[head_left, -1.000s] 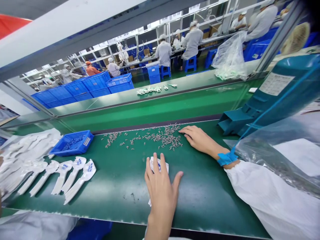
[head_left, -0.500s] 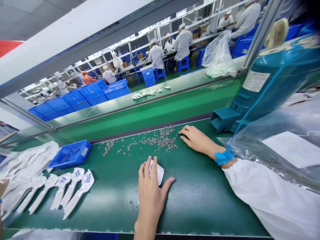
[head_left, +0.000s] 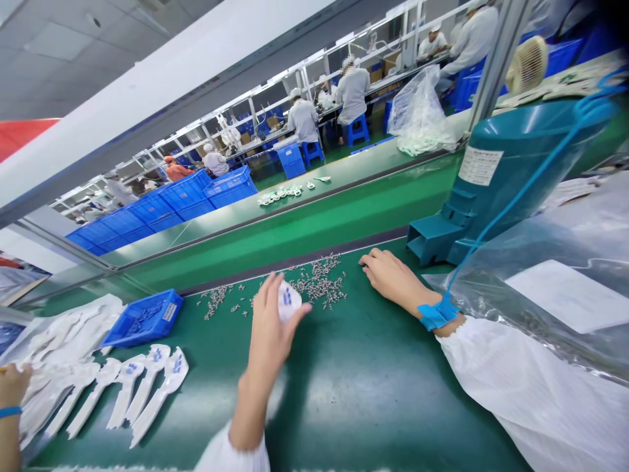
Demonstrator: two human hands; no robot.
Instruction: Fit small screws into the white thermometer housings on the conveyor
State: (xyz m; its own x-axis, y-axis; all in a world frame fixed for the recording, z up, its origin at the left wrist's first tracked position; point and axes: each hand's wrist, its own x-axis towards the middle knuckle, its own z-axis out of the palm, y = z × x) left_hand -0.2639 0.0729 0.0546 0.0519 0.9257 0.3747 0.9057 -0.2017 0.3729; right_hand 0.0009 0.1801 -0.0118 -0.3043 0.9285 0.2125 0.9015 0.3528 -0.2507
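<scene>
My left hand (head_left: 273, 322) is closed on a white plastic piece (head_left: 289, 300) with blue marks or inserts on its face, gripping it between thumb and fingers. The hand covers part of that piece, which is raised above the green work surface (head_left: 344, 380). Beyond it, many small metal screws (head_left: 319, 285) lie scattered along the far edge. My right hand (head_left: 393, 278), with a blue strap (head_left: 437, 314) at the wrist, rests right of the screws. Its fingers are bent together at the surface; whatever they may hold is hidden.
White handle-shaped plastic parts (head_left: 160, 393) lie in a row at left, beside a blue tray (head_left: 170, 313) of small blue pieces. Another person's hand (head_left: 14, 385) shows at the left edge. A teal plastic container (head_left: 491, 190) and a clear bag (head_left: 496, 295) stand at right.
My left hand has picked the white piece up off the surface and moved it up and left. My right hand's fingers have drawn together, and the hand sits slightly farther right.
</scene>
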